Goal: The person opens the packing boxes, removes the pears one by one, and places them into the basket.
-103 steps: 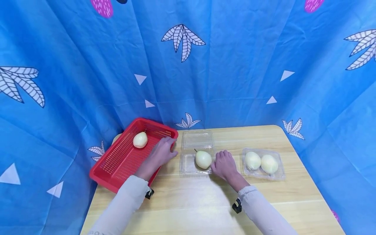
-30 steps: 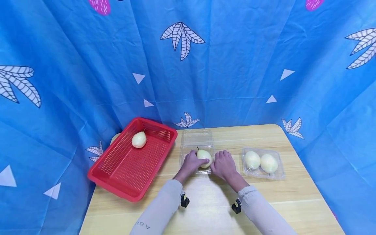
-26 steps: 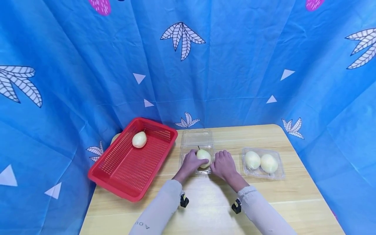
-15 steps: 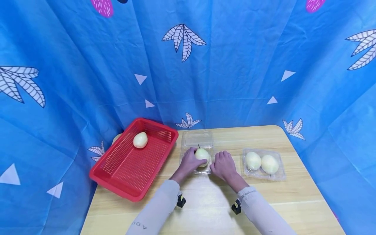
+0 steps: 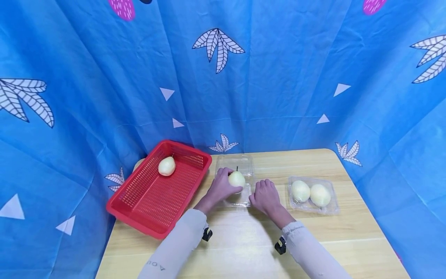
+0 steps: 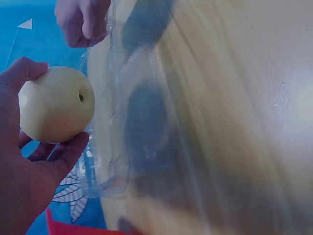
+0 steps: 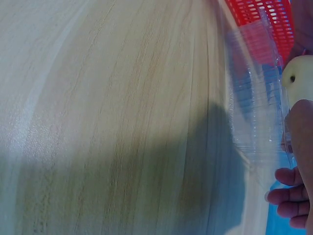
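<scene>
My left hand [image 5: 222, 186] holds a pale yellow pear [image 5: 237, 179] with its stem up, thumb on one side and fingers on the other. The left wrist view shows the pear [image 6: 56, 104] raised over a clear plastic clamshell box [image 5: 240, 199], whose lid lies folded back toward the curtain. At the box's right edge my right hand [image 5: 265, 197] stays with curled fingers, pinching the rim between thumb and index finger. In the right wrist view the box [image 7: 254, 107] stands on the table beside the fingers [image 7: 288, 196].
A red perforated basket [image 5: 156, 228] with one pear [image 5: 167, 166] in it stands at the left. To the right, a closed clear box [image 5: 331, 207] holds two pears [image 5: 310, 193]. A blue patterned curtain [image 5: 278, 77] hangs behind the wooden table [image 5: 244, 248].
My left hand has come from beside the basket to the pear in the box, taken hold of it and lifted it up and slightly left. The right hand has kept its place.
</scene>
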A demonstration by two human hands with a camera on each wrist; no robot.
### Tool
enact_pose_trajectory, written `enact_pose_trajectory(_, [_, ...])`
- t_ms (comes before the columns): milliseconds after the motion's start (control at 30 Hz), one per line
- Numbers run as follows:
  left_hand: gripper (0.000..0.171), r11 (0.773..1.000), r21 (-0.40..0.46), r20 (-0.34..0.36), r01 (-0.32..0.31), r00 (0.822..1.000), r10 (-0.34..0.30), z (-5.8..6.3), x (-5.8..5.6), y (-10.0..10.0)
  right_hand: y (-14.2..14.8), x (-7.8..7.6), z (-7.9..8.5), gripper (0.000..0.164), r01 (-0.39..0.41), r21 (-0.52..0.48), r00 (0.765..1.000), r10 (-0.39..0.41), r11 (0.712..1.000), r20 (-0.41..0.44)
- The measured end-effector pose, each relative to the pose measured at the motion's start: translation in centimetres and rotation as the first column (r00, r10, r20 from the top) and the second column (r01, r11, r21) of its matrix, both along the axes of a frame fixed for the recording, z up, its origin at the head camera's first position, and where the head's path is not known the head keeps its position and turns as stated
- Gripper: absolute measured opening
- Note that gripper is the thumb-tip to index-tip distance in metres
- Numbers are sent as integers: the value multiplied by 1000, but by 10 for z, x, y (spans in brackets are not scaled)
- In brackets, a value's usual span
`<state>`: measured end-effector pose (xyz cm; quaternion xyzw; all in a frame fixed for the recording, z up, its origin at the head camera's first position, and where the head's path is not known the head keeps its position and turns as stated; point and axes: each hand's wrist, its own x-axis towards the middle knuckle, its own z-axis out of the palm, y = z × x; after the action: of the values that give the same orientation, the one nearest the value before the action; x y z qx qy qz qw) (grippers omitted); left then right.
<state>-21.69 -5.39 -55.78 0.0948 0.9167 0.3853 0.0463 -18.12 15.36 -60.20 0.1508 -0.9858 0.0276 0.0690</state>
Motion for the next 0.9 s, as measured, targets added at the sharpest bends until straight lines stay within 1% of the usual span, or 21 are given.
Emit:
enact_pose_trajectory(200, [74, 997, -57, -13, 46, 999, -46, 14, -5, -9, -1, 1, 2, 32, 2, -3, 1000, -2, 1000, -10])
enact_pose_trajectory(300, [73, 993, -95, -39, 66, 997, -70, 21, -7, -12, -1, 1, 2, 30, 5, -6, 1000, -5, 1000, -5])
enact_pose_trajectory(433, [74, 986, -152, -79, 74, 993, -86, 32, -8, -16, -1, 0, 0, 29, 2, -8, 1000, -2, 1000, -9])
enact_pose_trajectory(533, [73, 981, -173, -115, 90, 987, -111, 38, -10, -20, -1, 0, -1, 29, 2, -5, 1000, -2, 1000, -16])
enact_pose_trajectory(700, [71, 971, -207, -181, 121, 971, -159, 47, -13, -29, -1, 1, 0, 29, 3, -2, 1000, -3, 1000, -20])
enact_pose_trajectory(833, [70, 969, -213, -213, 128, 961, -174, 56, -16, -37, -1, 1, -1, 29, -3, 2, 999, 3, 1000, -34])
enact_pose_trajectory(900, [68, 968, -220, -230, 125, 957, -176, 60, -18, -41, -1, 0, -1, 29, -3, 5, 1000, 3, 1000, -25])
